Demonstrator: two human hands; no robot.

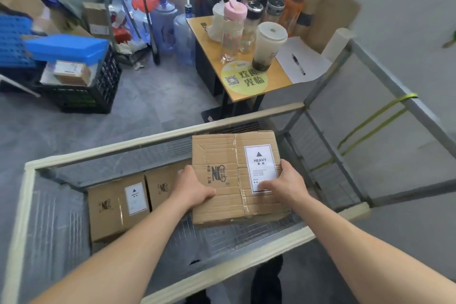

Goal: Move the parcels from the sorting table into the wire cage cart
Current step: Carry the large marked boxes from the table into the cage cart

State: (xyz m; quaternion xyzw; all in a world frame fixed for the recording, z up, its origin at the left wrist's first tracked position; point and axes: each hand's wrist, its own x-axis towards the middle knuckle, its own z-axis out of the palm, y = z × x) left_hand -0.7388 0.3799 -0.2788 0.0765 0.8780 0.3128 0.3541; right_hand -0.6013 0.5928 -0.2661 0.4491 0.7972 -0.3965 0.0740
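Note:
A brown cardboard parcel [229, 168] with a white HEAVY label is held over the right half of the wire cage cart [158, 139]. My left hand [193, 186] grips its left edge, thumb on top. My right hand [287, 180] grips its right edge, thumb lying across the label. Two more brown parcels sit inside the cart: one with a HEAVY label [116, 207] at the left, and one [162, 186] beside it, partly hidden behind my left hand.
A small yellow table [246, 92] with bottles, cups, paper and a pen stands just beyond the cart. A black crate [98, 91] with a blue lid, water jugs [182, 37] and cardboard clutter fill the far left. A metal frame [385, 76] stands at right.

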